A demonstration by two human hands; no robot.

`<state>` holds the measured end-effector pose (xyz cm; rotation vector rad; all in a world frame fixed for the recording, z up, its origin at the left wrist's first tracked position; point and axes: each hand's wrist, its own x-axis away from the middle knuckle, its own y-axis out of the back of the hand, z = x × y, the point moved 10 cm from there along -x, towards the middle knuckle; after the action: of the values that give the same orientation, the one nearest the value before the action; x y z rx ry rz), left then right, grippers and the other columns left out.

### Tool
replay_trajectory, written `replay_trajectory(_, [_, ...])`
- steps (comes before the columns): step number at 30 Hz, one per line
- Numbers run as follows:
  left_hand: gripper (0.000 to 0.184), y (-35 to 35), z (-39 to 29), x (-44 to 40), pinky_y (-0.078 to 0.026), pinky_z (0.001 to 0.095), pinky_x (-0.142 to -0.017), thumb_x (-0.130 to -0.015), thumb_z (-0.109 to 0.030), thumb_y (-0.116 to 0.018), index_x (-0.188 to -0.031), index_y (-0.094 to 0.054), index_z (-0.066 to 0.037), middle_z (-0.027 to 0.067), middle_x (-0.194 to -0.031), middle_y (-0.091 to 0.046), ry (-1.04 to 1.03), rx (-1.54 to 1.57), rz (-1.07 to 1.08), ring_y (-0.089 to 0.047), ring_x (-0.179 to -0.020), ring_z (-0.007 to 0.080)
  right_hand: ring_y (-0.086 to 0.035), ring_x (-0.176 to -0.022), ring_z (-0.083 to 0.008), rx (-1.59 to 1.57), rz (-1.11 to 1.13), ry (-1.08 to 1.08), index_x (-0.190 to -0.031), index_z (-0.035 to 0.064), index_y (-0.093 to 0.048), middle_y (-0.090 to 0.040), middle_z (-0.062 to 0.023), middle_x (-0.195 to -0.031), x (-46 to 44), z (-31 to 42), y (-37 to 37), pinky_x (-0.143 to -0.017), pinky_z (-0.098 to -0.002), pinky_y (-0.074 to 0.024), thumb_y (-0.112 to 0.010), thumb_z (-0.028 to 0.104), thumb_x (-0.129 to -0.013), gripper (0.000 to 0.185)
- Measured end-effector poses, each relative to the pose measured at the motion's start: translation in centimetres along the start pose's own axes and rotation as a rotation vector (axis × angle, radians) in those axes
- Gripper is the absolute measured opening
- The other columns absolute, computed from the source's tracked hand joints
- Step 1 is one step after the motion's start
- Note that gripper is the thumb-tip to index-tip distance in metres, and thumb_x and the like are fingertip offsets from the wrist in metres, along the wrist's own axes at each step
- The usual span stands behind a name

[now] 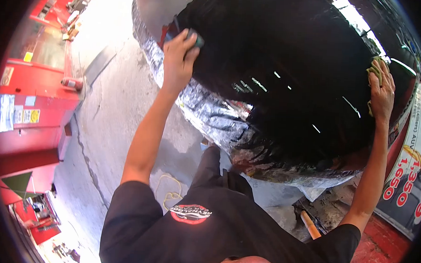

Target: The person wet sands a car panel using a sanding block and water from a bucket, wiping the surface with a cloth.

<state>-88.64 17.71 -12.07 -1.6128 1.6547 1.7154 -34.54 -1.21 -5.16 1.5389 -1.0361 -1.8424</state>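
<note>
A glossy black car panel (279, 54) fills the upper middle and right, with bright reflections across it. At its left edge, my left hand (177, 59) has its fingers bent around a small dark green, block-like thing (197, 40), slightly blurred, against the surface. Part of that thing is hidden by my fingers. Over at the right side of the panel, my right hand (382, 92) holds a green cloth (375, 70) to the surface; much of the cloth is under the palm and fingers. Crinkled silver sheeting (215, 120) wraps the panel's near and left edge.
Grey concrete floor (112, 122) with a crack runs along the left. A red extinguisher-like cylinder (72, 83) stands by red cabinets (38, 88). A yellowish cord (170, 195) lies near my body. A printed price banner (403, 182) and an orange-brown rod (310, 225) are at right.
</note>
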Motion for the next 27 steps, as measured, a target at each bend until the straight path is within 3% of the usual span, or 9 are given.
replay_trajectory(2, [0.034,-0.3,0.4,-0.3,-0.045,0.0447,-0.106,-0.09,-0.007,-0.078,-0.124,-0.074,-0.007,0.0158,-0.137,-0.067,0.085,0.048,0.089,-0.06,-0.121,0.0355,-0.048,-0.147,-0.0289,-0.006,0.0,-0.006,-0.143,0.0181,-0.067,-0.058,-0.0063,-0.155,-0.1,0.4,0.2,-0.124,-0.04,-0.0323,-0.057,0.033,-0.104,0.043])
replay_trajectory(4, [0.034,-2.1,0.8,-4.8,-0.046,0.0442,-0.106,-0.09,-0.011,-0.078,-0.124,-0.074,-0.009,0.0152,-0.136,-0.068,-0.061,0.027,0.114,-0.06,-0.12,0.0345,-0.045,-0.148,-0.0298,0.01,0.007,-0.048,-0.143,0.0173,-0.068,-0.057,-0.0066,-0.156,-0.2,1.0,0.6,-0.125,-0.0398,-0.0309,-0.057,0.033,-0.104,0.043])
replay_trajectory(11, [0.025,-22.4,-0.4,-26.6,-0.046,0.0452,-0.107,-0.095,-0.018,-0.071,-0.116,-0.074,-0.005,0.0164,-0.126,-0.071,-0.297,0.185,0.311,-0.062,-0.12,0.0379,-0.043,-0.15,-0.0331,-0.027,0.05,-0.136,-0.141,0.0157,-0.069,-0.056,-0.0075,-0.157,0.5,1.1,1.3,-0.127,-0.0432,-0.0268,-0.059,0.029,-0.102,0.042])
replay_trajectory(12, [0.021,-24.4,-0.5,-28.5,-0.047,0.0464,-0.103,-0.093,-0.017,-0.07,-0.108,-0.074,-0.004,0.0178,-0.116,-0.073,-0.31,0.25,0.281,-0.064,-0.114,0.0381,-0.042,-0.15,-0.0339,-0.015,0.063,-0.109,-0.141,0.0157,-0.069,-0.056,-0.0083,-0.156,0.3,1.7,1.5,-0.127,-0.0432,-0.0262,-0.059,0.028,-0.101,0.043])
replay_trajectory(16, [0.024,-28.5,-0.1,-30.9,-0.049,0.0461,-0.103,-0.094,-0.018,-0.071,-0.114,-0.075,-0.006,0.0183,-0.121,-0.072,-0.342,0.248,0.309,-0.064,-0.117,0.0392,-0.042,-0.15,-0.0333,-0.016,0.057,-0.175,-0.142,0.0145,-0.068,-0.056,-0.0093,-0.157,0.5,1.3,1.6,-0.127,-0.0434,-0.0259,-0.059,0.028,-0.101,0.044])
replay_trajectory(18, [0.032,-23.8,0.0,-27.7,-0.045,0.0446,-0.11,-0.095,-0.015,-0.072,-0.126,-0.073,-0.007,0.0166,-0.137,-0.067,-0.427,0.337,0.375,-0.059,-0.127,0.0387,-0.042,-0.15,-0.033,-0.035,0.043,-0.207,-0.142,0.014,-0.068,-0.056,-0.0095,-0.156,1.6,1.8,1.7,-0.127,-0.0434,-0.026,-0.059,0.028,-0.101,0.044])
replay_trajectory(20, [0.033,-14.7,-0.8,-20.9,-0.048,0.0458,-0.102,-0.092,-0.013,-0.073,-0.124,-0.071,-0.007,0.0191,-0.132,-0.067,-0.532,0.344,0.251,-0.061,-0.118,0.0397,-0.043,-0.15,-0.0325,-0.025,-0.013,-0.225,-0.141,0.0136,-0.068,-0.056,-0.0098,-0.156,1.6,1.3,1.7,-0.127,-0.0432,-0.0261,-0.06,0.028,-0.101,0.044])
replay_trajectory(23, [0.048,-4.7,0.0,-10.9,-0.048,0.0494,-0.106,-0.084,0.002,-0.076,-0.129,-0.07,-0.01,0.021,-0.144,-0.061,-0.434,0.423,0.435,-0.059,-0.125,0.0407,-0.044,-0.149,-0.032,0.011,-0.033,-0.226,-0.141,0.0141,-0.068,-0.056,-0.0101,-0.156,1.5,1.9,1.8,-0.127,-0.0436,-0.0268,-0.059,0.029,-0.101,0.044])
replay_trajectory(27, [0.048,-3.2,-0.2,-5.9,-0.047,0.0492,-0.11,-0.082,-0.004,-0.08,-0.13,-0.071,-0.01,0.0193,-0.149,-0.059,-0.483,0.465,0.584,-0.057,-0.13,0.0398,-0.046,-0.147,-0.0361,0.056,-0.052,-0.284,-0.14,0.0195,-0.069,-0.057,-0.0065,-0.156,1.9,2.2,2.0,-0.126,-0.0464,-0.0305,-0.059,0.032,-0.1,0.043])
